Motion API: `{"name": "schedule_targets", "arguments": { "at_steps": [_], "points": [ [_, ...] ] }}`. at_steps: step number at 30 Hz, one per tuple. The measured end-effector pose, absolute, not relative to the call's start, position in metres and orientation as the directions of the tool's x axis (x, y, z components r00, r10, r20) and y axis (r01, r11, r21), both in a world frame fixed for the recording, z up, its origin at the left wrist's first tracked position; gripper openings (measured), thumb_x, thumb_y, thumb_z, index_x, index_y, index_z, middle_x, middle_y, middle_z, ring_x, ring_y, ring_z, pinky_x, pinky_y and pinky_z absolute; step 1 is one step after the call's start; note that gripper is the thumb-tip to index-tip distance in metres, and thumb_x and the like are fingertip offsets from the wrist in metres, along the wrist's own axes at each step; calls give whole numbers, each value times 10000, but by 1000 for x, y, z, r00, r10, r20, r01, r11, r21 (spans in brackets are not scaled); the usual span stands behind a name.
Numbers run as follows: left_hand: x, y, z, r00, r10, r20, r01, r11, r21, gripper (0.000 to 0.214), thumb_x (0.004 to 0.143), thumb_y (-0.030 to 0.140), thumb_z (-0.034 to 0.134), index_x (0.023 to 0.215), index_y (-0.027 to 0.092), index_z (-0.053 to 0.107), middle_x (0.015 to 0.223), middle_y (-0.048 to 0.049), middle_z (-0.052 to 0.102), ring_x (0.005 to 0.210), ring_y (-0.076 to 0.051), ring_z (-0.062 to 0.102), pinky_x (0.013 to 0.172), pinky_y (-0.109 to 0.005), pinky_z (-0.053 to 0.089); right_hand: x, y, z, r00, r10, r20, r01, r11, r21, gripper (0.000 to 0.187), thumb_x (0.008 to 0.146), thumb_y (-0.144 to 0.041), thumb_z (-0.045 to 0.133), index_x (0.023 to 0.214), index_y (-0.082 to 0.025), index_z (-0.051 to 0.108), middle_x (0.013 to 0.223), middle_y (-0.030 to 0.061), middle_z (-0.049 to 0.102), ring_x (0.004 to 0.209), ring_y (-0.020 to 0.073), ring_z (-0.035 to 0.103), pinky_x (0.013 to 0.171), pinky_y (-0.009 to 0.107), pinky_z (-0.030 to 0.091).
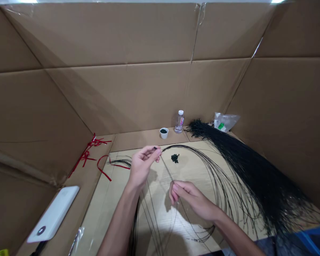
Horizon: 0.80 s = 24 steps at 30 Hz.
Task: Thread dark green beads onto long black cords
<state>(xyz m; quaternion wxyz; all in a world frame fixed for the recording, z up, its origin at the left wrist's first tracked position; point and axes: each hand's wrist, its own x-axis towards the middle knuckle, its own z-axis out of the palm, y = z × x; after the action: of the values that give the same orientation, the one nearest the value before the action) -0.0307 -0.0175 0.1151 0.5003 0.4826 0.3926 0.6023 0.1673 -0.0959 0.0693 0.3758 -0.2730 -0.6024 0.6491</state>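
Observation:
My left hand (144,165) is closed, pinching the upper end of a few thin dark strands (166,167); a small dark piece shows between thumb and finger. Lower and to the right, my right hand (188,195) is closed on the same strands, which run fairly straight between the hands. Their lower lengths hang in loops below. A small pile of dark beadlike pieces (175,158) lies on the table just beyond my hands. Around it curves a loose bundle of long dark strands (210,165), partly hidden behind my left hand.
A white cup (164,133) of dark pieces and a small bottle (179,122) stand at the back. A thick black strand bundle (245,163) and plastic bag (225,122) lie right. Red ribbons (104,167) and a white device (54,213) lie left. Cardboard walls (122,96) enclose the table.

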Motion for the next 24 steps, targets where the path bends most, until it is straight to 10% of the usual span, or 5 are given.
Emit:
{"name": "schedule_targets", "arguments": {
  "at_steps": [5,10,24],
  "points": [
    [-49,-7,169,-224,940,259,-354,-326,877,354,687,341,1006,943,172,829,846,-36,744,672,-80,626,615,-188,536,166,-138,107,-674,719,169,-198,45,-979,528,1125,-562,451,767,-202,596,806,61,676,820,195,621,861,350,467],
    [-101,18,234,-504,777,377,-359,-585,727,82,918,139,830,945,133,752,829,8,711,670,-31,575,643,-139,504,172,-176,120,-783,584,215,-254,15,-967,562,1089,-662,436,757,-225,563,781,61,608,797,202,599,795,340,472],
    [-211,20,230,-771,540,339,-41,-573,819,176,929,-28,692,831,119,689,696,17,685,623,-54,556,534,-110,465,306,-206,74,-503,810,-302,245,-201,-948,551,1075,-662,449,789,-235,649,876,84,692,873,254,640,860,358,481]
  ]
}}
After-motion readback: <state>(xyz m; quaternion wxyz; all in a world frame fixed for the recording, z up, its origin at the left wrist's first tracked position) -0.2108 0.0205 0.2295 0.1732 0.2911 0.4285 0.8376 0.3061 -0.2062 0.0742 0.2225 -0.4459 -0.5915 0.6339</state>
